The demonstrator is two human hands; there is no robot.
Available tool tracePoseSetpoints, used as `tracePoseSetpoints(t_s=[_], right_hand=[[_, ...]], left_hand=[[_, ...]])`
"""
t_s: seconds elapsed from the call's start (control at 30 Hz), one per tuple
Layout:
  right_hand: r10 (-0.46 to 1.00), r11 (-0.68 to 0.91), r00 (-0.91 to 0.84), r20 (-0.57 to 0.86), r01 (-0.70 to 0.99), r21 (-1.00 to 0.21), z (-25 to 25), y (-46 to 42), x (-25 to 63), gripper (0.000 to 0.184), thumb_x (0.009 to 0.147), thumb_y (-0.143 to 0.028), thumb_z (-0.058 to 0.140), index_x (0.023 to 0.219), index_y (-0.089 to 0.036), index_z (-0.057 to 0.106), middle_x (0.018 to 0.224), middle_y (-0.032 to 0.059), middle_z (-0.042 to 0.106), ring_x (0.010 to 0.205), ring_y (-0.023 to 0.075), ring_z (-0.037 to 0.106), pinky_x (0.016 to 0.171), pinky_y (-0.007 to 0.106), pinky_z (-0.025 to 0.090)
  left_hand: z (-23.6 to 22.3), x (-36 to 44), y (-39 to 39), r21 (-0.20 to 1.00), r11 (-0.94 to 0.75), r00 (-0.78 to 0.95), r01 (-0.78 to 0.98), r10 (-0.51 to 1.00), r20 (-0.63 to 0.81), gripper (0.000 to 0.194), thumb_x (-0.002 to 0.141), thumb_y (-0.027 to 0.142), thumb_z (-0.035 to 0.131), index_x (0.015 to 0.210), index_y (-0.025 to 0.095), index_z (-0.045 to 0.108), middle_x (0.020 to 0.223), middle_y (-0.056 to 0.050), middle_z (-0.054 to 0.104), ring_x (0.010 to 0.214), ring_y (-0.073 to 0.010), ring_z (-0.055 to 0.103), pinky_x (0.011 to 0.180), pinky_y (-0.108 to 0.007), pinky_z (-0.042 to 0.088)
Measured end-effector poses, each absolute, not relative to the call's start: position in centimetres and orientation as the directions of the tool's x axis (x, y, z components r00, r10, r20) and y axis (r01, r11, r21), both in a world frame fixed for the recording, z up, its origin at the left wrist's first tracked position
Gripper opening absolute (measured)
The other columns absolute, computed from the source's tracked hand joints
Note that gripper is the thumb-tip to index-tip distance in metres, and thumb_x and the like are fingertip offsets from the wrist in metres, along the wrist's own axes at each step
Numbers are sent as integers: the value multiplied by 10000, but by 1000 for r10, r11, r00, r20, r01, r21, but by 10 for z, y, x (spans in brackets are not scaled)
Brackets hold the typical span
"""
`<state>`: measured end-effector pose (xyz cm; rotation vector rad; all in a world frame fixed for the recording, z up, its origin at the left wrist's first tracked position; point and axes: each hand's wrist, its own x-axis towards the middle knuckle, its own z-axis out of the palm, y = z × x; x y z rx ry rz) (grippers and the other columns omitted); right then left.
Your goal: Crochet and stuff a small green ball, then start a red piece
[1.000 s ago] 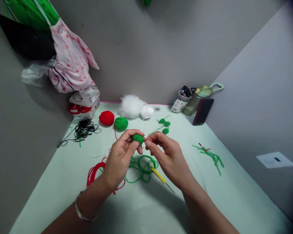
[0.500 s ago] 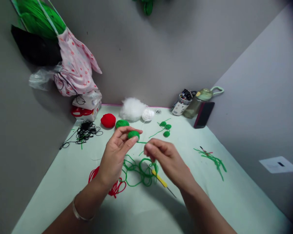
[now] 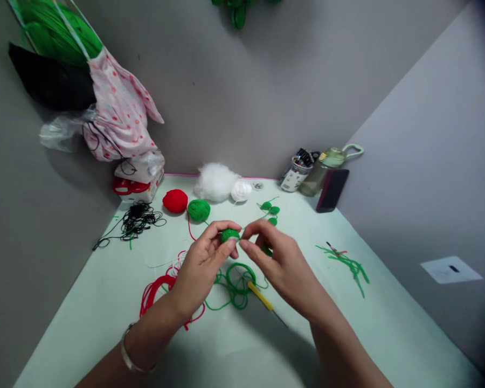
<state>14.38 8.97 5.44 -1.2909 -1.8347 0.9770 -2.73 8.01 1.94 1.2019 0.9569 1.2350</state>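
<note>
My left hand [image 3: 202, 264] grips a small rounded green crochet piece [image 3: 230, 235] between thumb and fingers. Right beside it, my right hand [image 3: 281, 258] pinches the green yarn at the piece's edge; the fingertips hide most of that strand. Beneath both hands, loose loops of green yarn [image 3: 239, 299] lie on the table. A crochet hook with a yellow handle [image 3: 260, 296] rests over these loops, pointing up and left. A loose red yarn bundle [image 3: 156, 293] is partly covered by my left forearm.
Behind my hands sit a red yarn ball [image 3: 175, 201], a green yarn ball [image 3: 199, 210], white stuffing [image 3: 215, 182] and a white yarn ball [image 3: 241, 190]. Small green pieces [image 3: 274, 210] lie nearby. Black yarn [image 3: 139, 218] is left; green scraps [image 3: 350, 264] and a leaning phone [image 3: 333, 191] are right.
Both hands have come closer together and slightly lower. My right fingers have moved up to the crochet piece, and the stretch of yarn between the hands is much shorter.
</note>
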Motion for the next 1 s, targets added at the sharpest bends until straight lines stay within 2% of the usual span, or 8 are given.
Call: tracePoseSetpoints(t_s=[0.07, 0.2, 0.33, 0.53, 0.7, 0.8, 0.9, 1.0], right_hand=[[930, 291, -355, 95, 555, -779, 54, 89, 144, 208, 1034, -304, 552, 859, -230, 636, 736, -27, 628, 665, 140, 529, 640, 283, 378], [917, 350, -372, 144, 577, -738, 54, 88, 143, 271, 1047, -264, 519, 803, -216, 629, 750, -22, 637, 691, 139, 536, 676, 284, 372], [903, 349, -412, 118, 545, -762, 58, 86, 142, 252, 1042, -227, 492, 820, -210, 610, 767, -19, 614, 708, 140, 524, 685, 277, 371], [908, 133, -419, -19, 329, -935, 60, 84, 133, 291, 1017, -293, 504, 755, -198, 588, 727, -1, 570, 687, 151, 487, 619, 273, 364], [932, 261, -350, 96, 462, -847, 48, 74, 115, 259, 1007, -250, 489, 759, -209, 552, 642, -24, 501, 585, 136, 397, 566, 282, 293], [922, 323, -353, 158, 480, -816, 46, 72, 109, 254, 1009, -223, 468, 758, -218, 505, 648, -25, 495, 571, 133, 380, 569, 288, 283], [924, 295, -360, 130, 454, -841, 50, 75, 113, 293, 1024, -265, 468, 734, -227, 462, 623, -45, 428, 559, 128, 353, 563, 286, 278], [929, 250, -358, 93, 422, -871, 54, 78, 120, 297, 1043, -308, 457, 758, -227, 478, 626, -51, 416, 564, 126, 360, 558, 279, 288]], left_hand=[[19, -26, 81, 980, -64, 133, -187, 987, 90, 143, 992, 277, 612, 1126, 238, 644, 886, 19, 626, 834, -131, 617, 840, -272, 501], [17, -26, 83, 981, -61, 155, -184, 984, 90, 133, 997, 298, 612, 1111, 231, 628, 868, 21, 625, 830, -134, 632, 843, -278, 515], [19, -28, 82, 989, -47, 174, -137, 982, 70, 123, 996, 306, 597, 1072, 213, 623, 800, 25, 634, 776, -141, 643, 789, -286, 520], [21, -31, 84, 986, -40, 177, -161, 982, 69, 91, 916, 263, 644, 974, 194, 640, 778, 8, 661, 718, -160, 648, 702, -292, 528], [11, -30, 89, 979, -110, 72, -174, 990, 124, 66, 840, 210, 691, 897, 180, 675, 839, -23, 695, 795, -181, 656, 755, -298, 522], [8, -30, 91, 974, -116, 38, -197, 991, 126, 51, 876, 203, 658, 923, 183, 663, 907, -41, 724, 882, -193, 679, 833, -311, 524], [10, -31, 91, 954, -108, 11, -281, 993, 115, 104, 906, 206, 677, 1003, 203, 640, 1002, -42, 757, 945, -182, 689, 859, -297, 530], [13, -33, 89, 947, -98, 12, -306, 994, 107, 142, 900, 200, 724, 1023, 217, 656, 1046, -28, 768, 884, -151, 683, 802, -259, 537]])
